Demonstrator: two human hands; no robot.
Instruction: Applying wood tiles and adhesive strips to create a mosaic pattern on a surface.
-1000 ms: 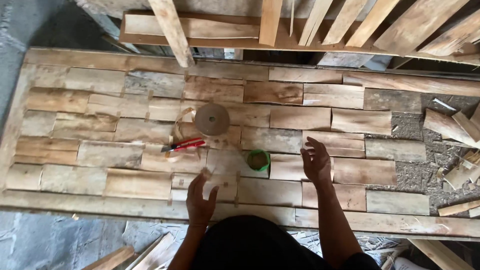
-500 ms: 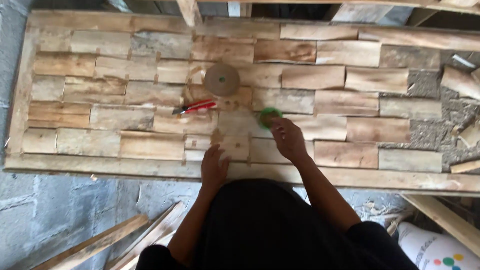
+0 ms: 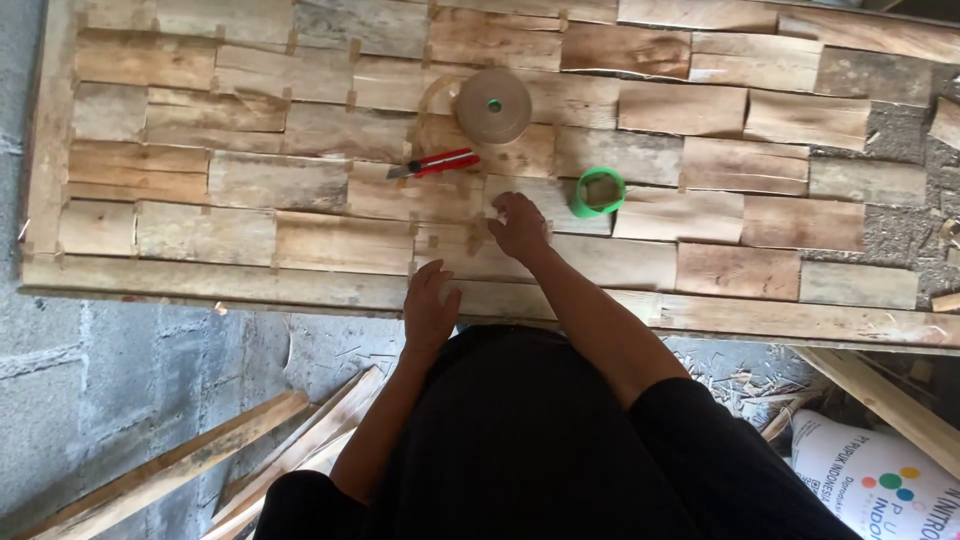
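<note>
1. Wooden panel [image 3: 300,180]: a broad board covered in rows of flat rectangular wood pieces. It lies under both hands and runs past them on every side. Its top edge and far right end are cut off by the frame.
2. Bare patch [image 3: 890,140]: grey, gritty backing with no wood pieces, far to the right of the right hand; only part of it shows.
3. White sack [image 3: 880,480]: lies below and right of the right arm, with coloured dots on it. The frame corner cuts it off.
4. Loose wooden slats [image 3: 200,460]: lie on the grey floor below the left hand, partly hidden by the person's dark clothing.
5. Tape roll [image 3: 493,104]: brown, lying flat, above the right hand and apart from it.
6. Right hand [image 3: 520,225]: palm down, fingers curled onto a wood piece [image 3: 470,235] in the lower rows. The fingertips are hidden beneath the hand, so whether it grips or only presses, I cannot tell.
7. Left hand [image 3: 430,305]: rests on the panel's near rail [image 3: 250,285], fingers loosely together and bent. Nothing is seen in it; its underside is hidden.
8. Green ring [image 3: 598,192]: a small roll just right of the right hand, not touching it.
9. Red-handled cutter [image 3: 435,163]: above and left of the right hand, well apart; its blade end is hard to make out.
</note>
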